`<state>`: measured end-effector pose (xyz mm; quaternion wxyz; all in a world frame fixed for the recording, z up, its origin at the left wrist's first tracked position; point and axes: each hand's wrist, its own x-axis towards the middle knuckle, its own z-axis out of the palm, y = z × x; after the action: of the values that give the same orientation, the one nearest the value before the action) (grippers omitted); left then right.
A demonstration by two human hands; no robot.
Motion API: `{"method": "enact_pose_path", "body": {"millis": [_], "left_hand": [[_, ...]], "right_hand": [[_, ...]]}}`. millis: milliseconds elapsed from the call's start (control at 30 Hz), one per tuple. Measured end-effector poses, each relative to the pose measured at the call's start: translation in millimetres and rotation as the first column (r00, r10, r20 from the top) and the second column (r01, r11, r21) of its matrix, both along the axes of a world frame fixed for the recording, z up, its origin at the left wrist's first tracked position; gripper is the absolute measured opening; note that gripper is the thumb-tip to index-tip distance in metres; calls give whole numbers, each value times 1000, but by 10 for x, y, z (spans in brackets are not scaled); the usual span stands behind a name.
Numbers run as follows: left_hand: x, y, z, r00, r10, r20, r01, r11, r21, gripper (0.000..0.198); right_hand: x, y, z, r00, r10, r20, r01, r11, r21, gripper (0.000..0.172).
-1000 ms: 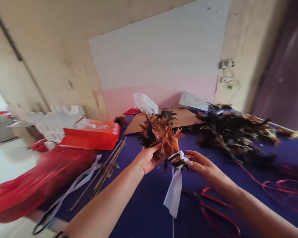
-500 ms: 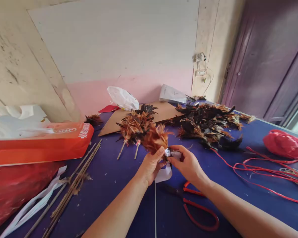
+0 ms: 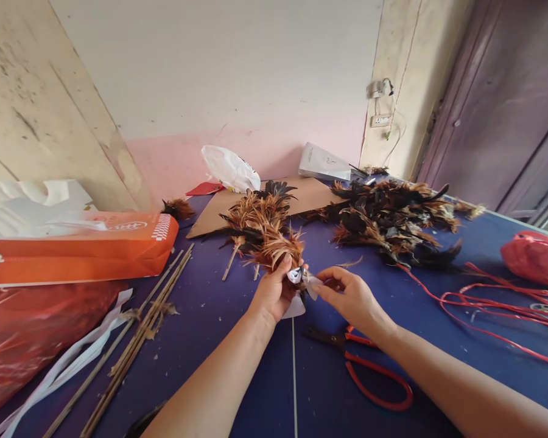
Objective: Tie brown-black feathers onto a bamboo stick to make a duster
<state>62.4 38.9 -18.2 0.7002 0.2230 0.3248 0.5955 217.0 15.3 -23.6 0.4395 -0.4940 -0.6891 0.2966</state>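
My left hand (image 3: pixel 273 293) is closed around the base of a bundle of brown and black feathers (image 3: pixel 281 246), its tips pointing away from me. A white strip (image 3: pixel 313 285) is wrapped about the bound end of the bundle. Between thumb and fingers, my right hand (image 3: pixel 351 298) pinches the loose end of this strip, just right of the bundle. Below my hands lie scissors (image 3: pixel 379 386) with red handles and dark blades. Beyond the bundle, feather pieces on thin sticks (image 3: pixel 231 258) rest partly on a sheet of cardboard (image 3: pixel 210 219).
On the right is a large feather pile (image 3: pixel 383 219), with red string (image 3: pixel 484 310) and a red bundle (image 3: pixel 534 257) beside it. At left are an orange bag (image 3: pixel 86 252), a red plastic bag (image 3: pixel 41 334), white strips (image 3: pixel 73 359) and thin sticks (image 3: pixel 137 340).
My right hand has drawn away from the bundle to the right, pulling the strip's end out. The left hand has tilted the bundle so its bound end faces me more.
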Motion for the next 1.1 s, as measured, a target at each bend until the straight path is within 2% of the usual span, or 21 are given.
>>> {"method": "enact_pose_path", "body": {"millis": [100, 233, 367, 500, 600, 733, 900, 1000, 1100], "left_hand": [[-1, 3, -7, 999, 42, -28, -41, 998, 41, 23], [28, -32, -6, 996, 33, -87, -23, 994, 111, 33], [57, -63, 6, 990, 50, -133, -26, 983, 181, 32], [51, -51, 2, 988, 37, -150, -13, 987, 160, 30], [41, -36, 0, 988, 4, -153, 14, 993, 115, 28], [36, -33, 14, 985, -2, -174, 21, 994, 109, 26], [12, 20, 1, 979, 78, -187, -64, 995, 83, 22], [-73, 97, -13, 973, 121, -197, -103, 990, 100, 23], [-232, 189, 9, 964, 152, -218, -148, 988, 37, 15]], "right_hand": [[-11, 0, -27, 998, 31, -48, -34, 996, -78, 30], [-30, -7, -41, 991, 77, -109, -91, 987, -134, 22], [-45, -14, -24, 967, 65, -245, -112, 976, -185, 21], [-53, -10, -10, 899, 50, -436, -174, 952, -250, 19], [-55, 2, -11, 862, 40, -506, -210, 936, -283, 19], [-43, 34, -35, 887, 27, -460, -183, 937, -297, 16], [-35, 59, -77, 938, 24, -346, -113, 965, -237, 11], [-22, 65, -69, 959, 30, -283, -89, 976, -199, 8], [40, 103, -30, 964, -23, -264, -26, 983, -183, 6]]}}
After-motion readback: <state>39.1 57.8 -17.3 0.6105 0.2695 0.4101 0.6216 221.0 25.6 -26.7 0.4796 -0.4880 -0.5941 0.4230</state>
